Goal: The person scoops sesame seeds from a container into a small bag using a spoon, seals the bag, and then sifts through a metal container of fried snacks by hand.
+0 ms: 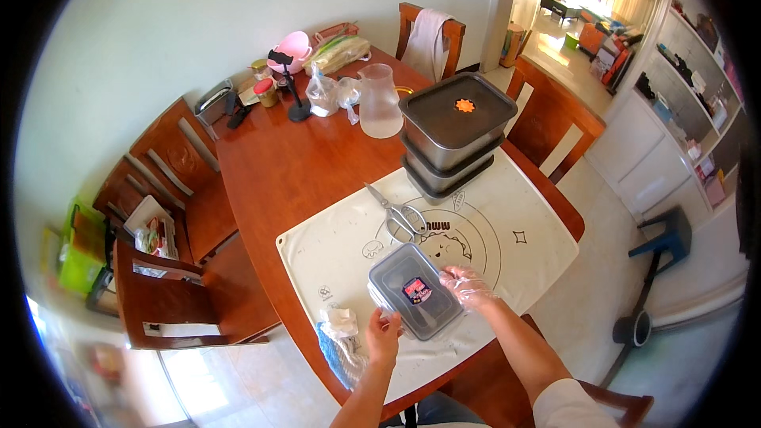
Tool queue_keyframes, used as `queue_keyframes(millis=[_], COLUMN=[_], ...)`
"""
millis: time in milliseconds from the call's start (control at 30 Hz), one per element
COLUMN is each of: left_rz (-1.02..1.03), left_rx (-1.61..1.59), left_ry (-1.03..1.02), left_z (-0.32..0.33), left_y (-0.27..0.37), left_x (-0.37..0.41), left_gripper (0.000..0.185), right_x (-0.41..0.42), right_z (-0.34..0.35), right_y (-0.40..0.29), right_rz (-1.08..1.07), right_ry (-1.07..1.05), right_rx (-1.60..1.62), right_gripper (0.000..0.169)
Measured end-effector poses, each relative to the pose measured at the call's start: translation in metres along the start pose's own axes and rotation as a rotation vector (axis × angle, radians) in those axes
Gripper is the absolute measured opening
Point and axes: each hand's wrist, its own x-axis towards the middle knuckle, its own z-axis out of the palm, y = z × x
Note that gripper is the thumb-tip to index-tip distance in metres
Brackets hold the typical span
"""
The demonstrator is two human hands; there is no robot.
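A plastic food container with a translucent grey lid and a printed label is between my hands, over the white pastry mat. My bare left hand grips its lower left edge, by the side latch. In a clear disposable glove, my right hand holds the right edge. Just beyond the container lie metal scissors, blades pointing away from me. A stack of metal boxes with dark lids stands farther back on the mat; an orange flower-shaped piece marks the top lid.
At the left mat edge lie a crumpled tissue and a blue-and-white cloth. A frosted pitcher, knotted plastic bags, a black phone stand and a red-lidded jar occupy the far table. Wooden chairs surround it.
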Motion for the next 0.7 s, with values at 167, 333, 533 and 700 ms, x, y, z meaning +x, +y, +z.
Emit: queue_keyframes(millis=[167,333,533,700], left_rz=[0.06,0.039,-0.063,0.791], left_rx=[0.257,0.403,0.107,0.796], left_ry=[-0.059,-0.218,-0.327,0.05], left_z=[-0.006,-0.014,-0.01,-0.017], left_y=[-0.01,-0.023,-0.018,0.03], left_x=[0.008,0.022,0.024,0.039], left_gripper=[0.041,0.041,0.047,0.072], right_x=[0.006,0.002,-0.004,-0.041], right_z=[0.005,0.007,0.007,0.018], right_y=[0.015,0.002,-0.001,0.031], right_rz=[-0.068,-0.083,0.033,-0.38], right_ry=[0.059,0.007,-0.022,0.238], right_rx=[-0.098,-0.127,-0.027,-0.226], right_gripper=[0.033,0.031,0.032,0.071])
